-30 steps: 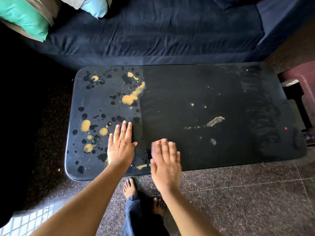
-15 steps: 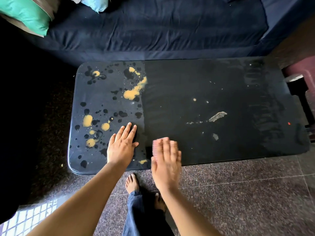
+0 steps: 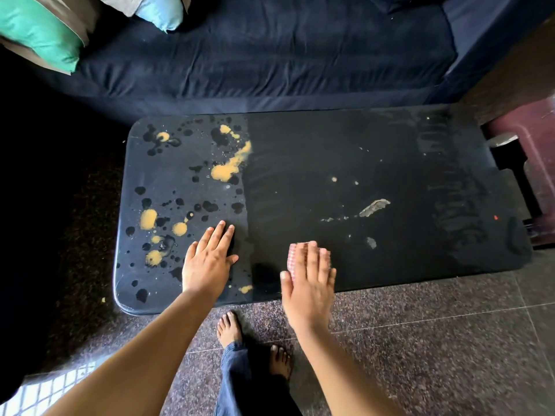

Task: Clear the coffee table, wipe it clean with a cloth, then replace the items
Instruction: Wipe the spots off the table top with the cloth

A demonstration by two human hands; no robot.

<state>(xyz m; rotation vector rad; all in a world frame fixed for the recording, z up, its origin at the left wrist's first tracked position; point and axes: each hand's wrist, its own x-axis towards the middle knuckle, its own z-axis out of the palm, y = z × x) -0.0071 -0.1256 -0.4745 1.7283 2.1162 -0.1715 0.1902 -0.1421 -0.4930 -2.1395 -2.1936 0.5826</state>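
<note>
Two bare forearms (image 3: 144, 355) run up from the bottom edge of the frame, with nothing worn on them as far as the wrists. The left hand (image 3: 207, 259) and right hand (image 3: 309, 283) are bare too, the right one blurred. At lower centre a dark blue denim trouser leg (image 3: 237, 376) ends above a bare foot (image 3: 229, 328) — a second bare foot (image 3: 280, 360) shows just to its right.

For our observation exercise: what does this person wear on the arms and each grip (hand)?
Nothing shows on either. The left arm and right arm are bare with no sleeve in view. The left grip and right grip carry no glove, ring, watch or band, though the right is motion-blurred.
</note>
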